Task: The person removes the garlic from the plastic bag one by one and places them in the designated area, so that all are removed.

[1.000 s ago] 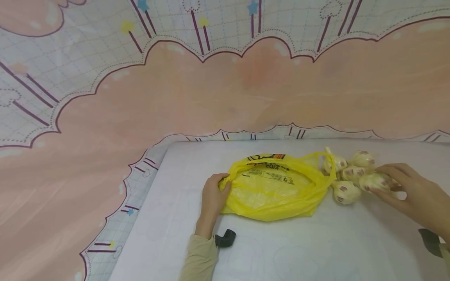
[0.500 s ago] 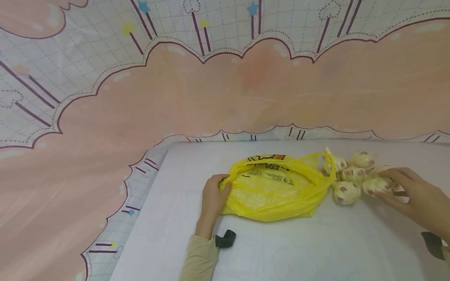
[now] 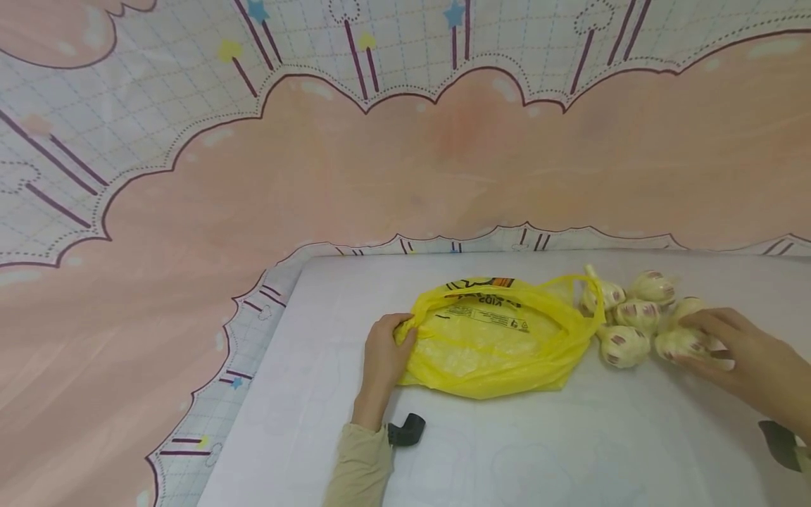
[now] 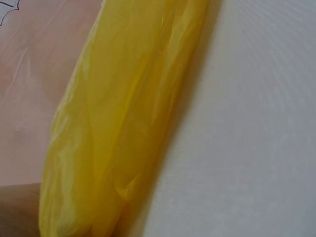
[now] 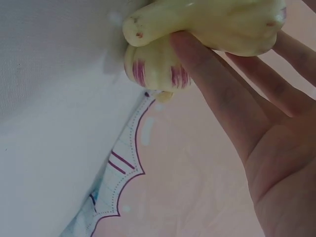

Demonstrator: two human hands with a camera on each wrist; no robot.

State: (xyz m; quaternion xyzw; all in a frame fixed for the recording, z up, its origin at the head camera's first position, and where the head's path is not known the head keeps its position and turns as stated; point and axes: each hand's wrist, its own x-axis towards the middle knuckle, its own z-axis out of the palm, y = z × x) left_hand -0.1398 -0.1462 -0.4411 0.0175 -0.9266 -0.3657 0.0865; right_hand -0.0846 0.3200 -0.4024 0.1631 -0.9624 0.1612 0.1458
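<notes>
My left hand [image 3: 385, 355] pinches the left edge of a yellow plastic bag [image 3: 481, 380], which lies on the table with its wide mouth spread. In the left wrist view the bag's folded side [image 4: 113, 118] fills the middle. At the bag's right end is a cluster of several garlic bulbs [image 3: 624, 347], cream with purple marks. With thumb and fingers, my right hand [image 3: 754, 359] holds the nearest garlic bulb [image 3: 681, 343] at the cluster's right. Seen from the right wrist, the thumb [image 5: 217, 84] lies against the garlic, with the other fingers partly hidden behind it.
The white table [image 3: 507, 458] extends in front of the bag. Behind and to the left hangs a patterned pink cloth [image 3: 405, 176]. A strap of the bag [image 3: 595, 299] loops over beside the leftmost garlic bulb. A black wrist mount [image 3: 407, 431] sits by the left sleeve.
My right hand has shifted slightly down and right, and the garlic bulb at its fingers has moved a little with it. Another bulb behind shows more. The left hand and bag stay put.
</notes>
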